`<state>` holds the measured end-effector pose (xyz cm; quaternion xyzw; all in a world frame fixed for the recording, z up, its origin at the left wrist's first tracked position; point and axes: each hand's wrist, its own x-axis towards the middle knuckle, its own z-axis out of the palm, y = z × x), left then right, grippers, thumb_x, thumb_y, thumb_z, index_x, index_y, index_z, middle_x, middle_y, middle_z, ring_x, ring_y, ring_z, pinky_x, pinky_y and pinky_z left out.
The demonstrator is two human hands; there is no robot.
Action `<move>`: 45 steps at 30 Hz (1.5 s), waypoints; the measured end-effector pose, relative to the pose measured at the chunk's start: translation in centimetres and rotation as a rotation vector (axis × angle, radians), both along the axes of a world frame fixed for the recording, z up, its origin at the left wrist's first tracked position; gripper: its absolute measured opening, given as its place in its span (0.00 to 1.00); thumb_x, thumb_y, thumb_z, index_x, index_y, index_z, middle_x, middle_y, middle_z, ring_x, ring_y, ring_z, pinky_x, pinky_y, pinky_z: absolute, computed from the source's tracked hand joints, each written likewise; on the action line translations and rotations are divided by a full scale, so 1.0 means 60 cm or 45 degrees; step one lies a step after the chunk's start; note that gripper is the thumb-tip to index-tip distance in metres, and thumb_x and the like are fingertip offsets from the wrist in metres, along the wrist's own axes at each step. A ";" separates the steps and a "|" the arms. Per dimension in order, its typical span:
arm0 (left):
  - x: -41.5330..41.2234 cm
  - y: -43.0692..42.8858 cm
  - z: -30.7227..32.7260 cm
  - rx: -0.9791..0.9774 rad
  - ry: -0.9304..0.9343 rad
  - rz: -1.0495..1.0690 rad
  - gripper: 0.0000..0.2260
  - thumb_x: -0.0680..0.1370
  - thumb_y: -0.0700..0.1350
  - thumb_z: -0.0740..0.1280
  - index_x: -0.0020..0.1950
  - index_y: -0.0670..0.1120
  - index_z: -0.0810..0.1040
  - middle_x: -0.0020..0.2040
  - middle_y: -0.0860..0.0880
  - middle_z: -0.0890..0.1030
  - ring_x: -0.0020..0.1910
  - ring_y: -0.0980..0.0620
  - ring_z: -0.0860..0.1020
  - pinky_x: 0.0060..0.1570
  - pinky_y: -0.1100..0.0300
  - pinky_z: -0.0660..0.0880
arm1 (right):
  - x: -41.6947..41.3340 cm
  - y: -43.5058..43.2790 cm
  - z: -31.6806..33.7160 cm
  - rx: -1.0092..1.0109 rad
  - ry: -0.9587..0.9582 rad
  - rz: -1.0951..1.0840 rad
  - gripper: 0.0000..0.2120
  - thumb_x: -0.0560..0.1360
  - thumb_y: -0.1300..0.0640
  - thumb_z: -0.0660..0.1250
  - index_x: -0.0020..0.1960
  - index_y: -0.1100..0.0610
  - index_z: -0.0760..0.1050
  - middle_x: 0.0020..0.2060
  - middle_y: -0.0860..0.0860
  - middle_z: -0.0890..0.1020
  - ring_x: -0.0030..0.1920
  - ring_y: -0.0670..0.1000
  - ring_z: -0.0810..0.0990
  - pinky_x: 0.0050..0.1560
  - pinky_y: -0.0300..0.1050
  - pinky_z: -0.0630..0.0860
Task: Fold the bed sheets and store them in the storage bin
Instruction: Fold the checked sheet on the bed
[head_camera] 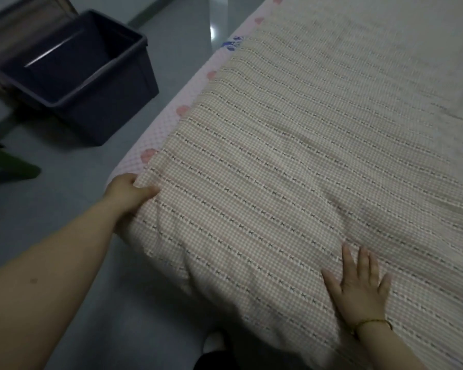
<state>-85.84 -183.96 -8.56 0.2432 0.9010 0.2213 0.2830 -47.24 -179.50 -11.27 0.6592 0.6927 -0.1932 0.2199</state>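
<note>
Barely started: left hand (130, 192) pinching the checked sheet (292, 169)'s corner, right hand (358, 287) pressed flat, storage bin (91, 102) empty

From my feed I see two bare forearms, the left hand (130, 192) and the right hand (358, 287). A thin gold-coloured cord bracelet (372, 323) circles the right wrist. At the near edge I see black clothing (214, 360), too blurred to identify.
</note>
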 end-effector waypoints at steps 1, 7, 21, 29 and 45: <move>-0.002 -0.003 0.003 0.026 0.055 -0.016 0.21 0.74 0.46 0.70 0.61 0.35 0.74 0.61 0.36 0.76 0.60 0.39 0.74 0.54 0.55 0.69 | -0.001 -0.001 0.000 0.018 0.020 -0.011 0.33 0.78 0.39 0.47 0.75 0.50 0.37 0.75 0.53 0.39 0.75 0.53 0.36 0.72 0.56 0.38; 0.006 -0.024 -0.011 -0.235 0.492 0.026 0.18 0.77 0.47 0.63 0.62 0.37 0.72 0.60 0.33 0.74 0.59 0.34 0.72 0.58 0.47 0.68 | 0.023 -0.025 0.006 0.049 0.032 0.069 0.30 0.79 0.39 0.39 0.75 0.51 0.36 0.75 0.51 0.37 0.75 0.52 0.35 0.72 0.52 0.36; 0.604 -0.017 -0.080 -0.018 0.508 -1.577 0.29 0.67 0.62 0.54 0.62 0.48 0.73 0.58 0.38 0.79 0.59 0.37 0.71 0.57 0.38 0.64 | 0.310 -0.117 -0.009 0.210 0.060 -0.418 0.46 0.61 0.34 0.28 0.76 0.50 0.44 0.75 0.50 0.40 0.75 0.51 0.39 0.69 0.61 0.33; 0.912 -0.041 -0.080 -0.199 0.528 -1.827 0.47 0.57 0.73 0.39 0.75 0.57 0.54 0.76 0.39 0.55 0.74 0.37 0.54 0.57 0.28 0.33 | 0.661 -0.237 -0.006 0.163 0.135 -1.361 0.32 0.78 0.43 0.56 0.76 0.49 0.45 0.76 0.52 0.42 0.75 0.53 0.41 0.72 0.58 0.42; 1.065 0.002 -0.091 -0.297 0.677 -1.789 0.38 0.72 0.70 0.51 0.75 0.58 0.38 0.76 0.46 0.36 0.75 0.45 0.36 0.68 0.36 0.38 | 0.893 -0.222 -0.006 0.580 0.725 -1.758 0.20 0.73 0.53 0.68 0.63 0.57 0.70 0.54 0.51 0.72 0.53 0.52 0.69 0.50 0.34 0.63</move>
